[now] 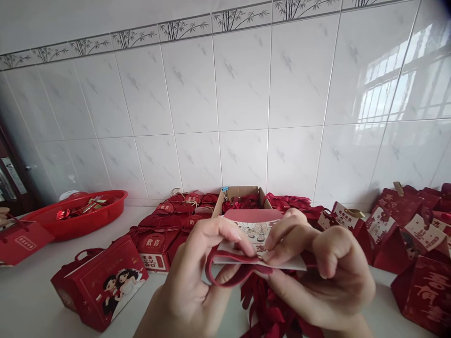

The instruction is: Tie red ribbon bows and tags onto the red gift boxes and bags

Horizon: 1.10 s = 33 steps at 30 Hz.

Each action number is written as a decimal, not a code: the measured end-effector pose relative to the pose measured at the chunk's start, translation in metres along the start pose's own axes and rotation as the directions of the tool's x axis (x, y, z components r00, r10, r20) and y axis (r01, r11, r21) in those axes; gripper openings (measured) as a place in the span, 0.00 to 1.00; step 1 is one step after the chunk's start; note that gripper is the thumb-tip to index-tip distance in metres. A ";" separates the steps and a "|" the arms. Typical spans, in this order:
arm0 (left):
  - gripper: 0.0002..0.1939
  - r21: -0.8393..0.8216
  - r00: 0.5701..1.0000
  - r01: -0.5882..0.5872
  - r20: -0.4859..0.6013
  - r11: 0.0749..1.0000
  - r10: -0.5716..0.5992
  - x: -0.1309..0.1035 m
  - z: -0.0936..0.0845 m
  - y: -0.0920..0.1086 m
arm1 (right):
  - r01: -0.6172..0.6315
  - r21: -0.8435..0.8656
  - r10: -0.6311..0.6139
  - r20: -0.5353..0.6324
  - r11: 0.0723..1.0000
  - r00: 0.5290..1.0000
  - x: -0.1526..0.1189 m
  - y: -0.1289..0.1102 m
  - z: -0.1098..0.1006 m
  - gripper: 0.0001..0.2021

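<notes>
Up close in front of me, a red ribbon [229, 283] is bent into a loop against a small white-and-red printed card [259, 230]. My left hand [193, 267] pinches the loop, its index finger over the card's near edge and its thumb below. From the other side, my right hand [317, 277] closes thumb and fingers on the ribbon at the middle of the card. The fingertips almost meet there and partly cover where ribbon and card join. Beneath the hands lies a loose pile of dark red ribbons [269, 310].
A red gift box [109, 286] with a cartoon couple stands at left, before a red basin [88, 218] of wrapped sweets. Rows of red boxes [155, 241] and a cardboard box [266, 197] of ribbons line the tiled wall. More red boxes [423, 291] stand at right.
</notes>
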<state>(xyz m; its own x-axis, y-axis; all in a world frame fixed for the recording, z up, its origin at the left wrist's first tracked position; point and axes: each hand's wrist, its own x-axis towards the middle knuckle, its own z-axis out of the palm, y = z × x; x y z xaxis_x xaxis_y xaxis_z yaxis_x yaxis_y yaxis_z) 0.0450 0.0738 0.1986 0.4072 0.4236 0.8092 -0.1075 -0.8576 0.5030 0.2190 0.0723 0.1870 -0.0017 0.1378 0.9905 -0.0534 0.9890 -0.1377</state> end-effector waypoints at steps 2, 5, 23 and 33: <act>0.14 0.055 1.000 0.018 -0.008 0.998 -0.017 0.002 -0.002 -0.003 | -0.044 0.026 0.044 -0.015 0.999 0.999 0.000 0.005 0.000 0.21; 0.11 0.176 0.997 0.067 -0.042 0.982 -0.061 0.010 -0.007 -0.006 | -0.214 0.047 0.217 -0.071 0.976 0.974 0.001 0.012 0.000 0.20; 0.08 0.436 0.976 0.111 -0.219 0.893 -0.015 0.016 -0.009 -0.013 | -0.711 0.002 0.697 0.200 0.703 0.689 0.009 0.019 -0.013 0.16; 0.19 0.453 0.975 0.054 -0.216 0.890 0.050 0.021 -0.004 -0.009 | -0.604 -0.162 0.624 0.264 0.781 0.736 0.014 0.014 -0.021 0.06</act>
<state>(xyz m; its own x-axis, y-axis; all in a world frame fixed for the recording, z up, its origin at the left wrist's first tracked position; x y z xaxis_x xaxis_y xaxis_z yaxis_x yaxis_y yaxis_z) 0.0505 0.0916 0.2120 0.1960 0.4327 0.8800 0.3377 -0.8723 0.3537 0.2391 0.0894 0.1991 -0.2980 0.7042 0.6444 0.1209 0.6975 -0.7063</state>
